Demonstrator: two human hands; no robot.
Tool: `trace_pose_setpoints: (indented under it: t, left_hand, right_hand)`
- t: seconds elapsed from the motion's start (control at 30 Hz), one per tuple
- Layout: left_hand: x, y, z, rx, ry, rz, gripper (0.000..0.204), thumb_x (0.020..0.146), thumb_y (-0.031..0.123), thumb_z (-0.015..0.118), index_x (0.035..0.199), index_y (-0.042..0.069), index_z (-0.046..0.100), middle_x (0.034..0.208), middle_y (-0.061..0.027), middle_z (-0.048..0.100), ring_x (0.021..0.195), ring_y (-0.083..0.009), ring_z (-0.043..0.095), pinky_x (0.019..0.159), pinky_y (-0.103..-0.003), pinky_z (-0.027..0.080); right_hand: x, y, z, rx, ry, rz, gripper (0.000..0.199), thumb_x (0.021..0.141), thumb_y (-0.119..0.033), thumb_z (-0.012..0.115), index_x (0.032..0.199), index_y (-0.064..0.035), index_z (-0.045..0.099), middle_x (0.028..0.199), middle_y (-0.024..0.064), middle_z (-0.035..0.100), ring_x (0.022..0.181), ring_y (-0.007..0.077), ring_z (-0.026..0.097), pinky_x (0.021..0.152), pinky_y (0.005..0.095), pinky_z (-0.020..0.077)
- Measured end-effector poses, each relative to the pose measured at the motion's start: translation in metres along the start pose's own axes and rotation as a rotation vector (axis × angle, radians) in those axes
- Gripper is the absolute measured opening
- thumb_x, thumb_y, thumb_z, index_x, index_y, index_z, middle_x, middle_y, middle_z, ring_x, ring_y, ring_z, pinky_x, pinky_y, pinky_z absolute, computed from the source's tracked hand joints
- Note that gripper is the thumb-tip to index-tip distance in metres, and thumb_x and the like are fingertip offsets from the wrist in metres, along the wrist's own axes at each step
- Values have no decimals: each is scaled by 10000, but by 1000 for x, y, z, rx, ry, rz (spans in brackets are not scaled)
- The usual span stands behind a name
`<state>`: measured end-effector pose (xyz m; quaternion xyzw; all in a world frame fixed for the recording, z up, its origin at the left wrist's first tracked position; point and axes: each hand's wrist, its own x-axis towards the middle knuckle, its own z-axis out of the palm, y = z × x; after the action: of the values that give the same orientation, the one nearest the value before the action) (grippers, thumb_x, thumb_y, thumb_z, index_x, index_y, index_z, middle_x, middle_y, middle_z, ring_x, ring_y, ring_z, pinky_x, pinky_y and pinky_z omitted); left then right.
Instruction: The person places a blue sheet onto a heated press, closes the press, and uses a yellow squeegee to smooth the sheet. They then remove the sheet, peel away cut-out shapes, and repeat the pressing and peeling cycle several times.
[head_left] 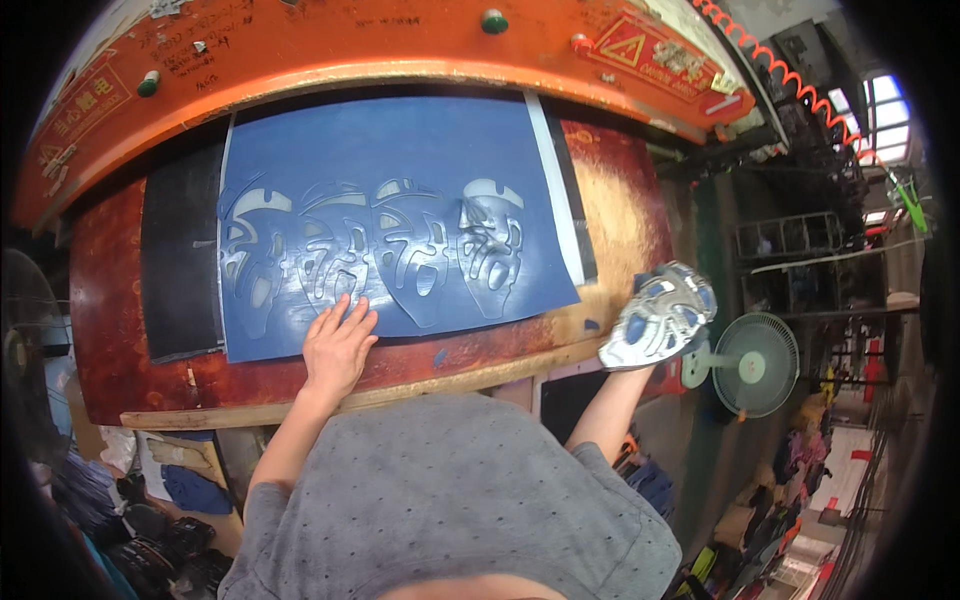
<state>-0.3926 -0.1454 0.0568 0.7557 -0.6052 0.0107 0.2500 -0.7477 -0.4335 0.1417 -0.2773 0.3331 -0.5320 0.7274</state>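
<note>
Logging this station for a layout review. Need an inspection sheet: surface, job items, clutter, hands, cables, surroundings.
Surface: red-brown worktable, worn pale at right; black mat showing left of the sheet.
Job items: blue sheet with four shoe-upper patterns in a row; silver cutting die at the table's right front.
Clutter: two small blue scraps on the table.
Left hand: palm down, fingers spread on the sheet near its front edge.
Right hand: holds the die, which hides its fingers.
Cables: red coiled hose, upper right.
Surroundings: orange machine beam beyond the table; fan at right.
</note>
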Motion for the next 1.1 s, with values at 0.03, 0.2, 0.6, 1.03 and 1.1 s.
trace_pose_setpoints:
  t: [0.03, 0.2, 0.6, 1.03, 1.1]
  left_hand:
    - [-4, 1, -8, -19, 19, 15, 304, 807, 260, 687, 1080, 125, 705, 1221, -54, 646, 1243, -270, 523, 989, -427, 417]
    - [8, -5, -41, -138, -180, 28, 269, 758, 299, 725, 929, 91, 731, 1173, -53, 669, 1119, -300, 566, 871, -406, 424]
    - [97, 77, 59, -94, -200, 310, 611, 714, 354, 778, 1254, 153, 573, 1399, -89, 475, 1300, -274, 435, 1007, -451, 365]
    - [119, 70, 73, -275, 60, 254, 303, 747, 271, 748, 1016, 147, 682, 902, 8, 698, 855, -174, 644, 716, -342, 424]
    - [124, 71, 69, -288, 94, 293, 282, 754, 296, 739, 985, 142, 690, 831, 9, 688, 788, -178, 631, 694, -347, 414]
  right_hand:
    - [-6, -5, -3, 6, 2, -10, 401, 710, -242, 679, 1049, -64, 561, 825, 99, 615, 682, 226, 634, 606, 352, 566]
    - [12, -31, -31, 0, -38, 5, 417, 704, -254, 685, 1055, -65, 564, 830, 100, 617, 682, 226, 635, 603, 351, 565]
    - [128, 68, -21, -2056, 352, -67, 900, 613, -637, 717, 1356, -168, 521, 1328, 170, 530, 1229, 351, 515, 1024, 426, 413]
    - [-3, 87, 74, -1544, -809, -712, 567, 612, -329, 823, 1082, -79, 629, 1048, 127, 637, 921, 325, 615, 811, 408, 503]
    - [-7, 97, 87, -1686, -836, -898, 490, 610, -338, 810, 1003, -87, 659, 980, 123, 648, 865, 330, 608, 758, 419, 498]
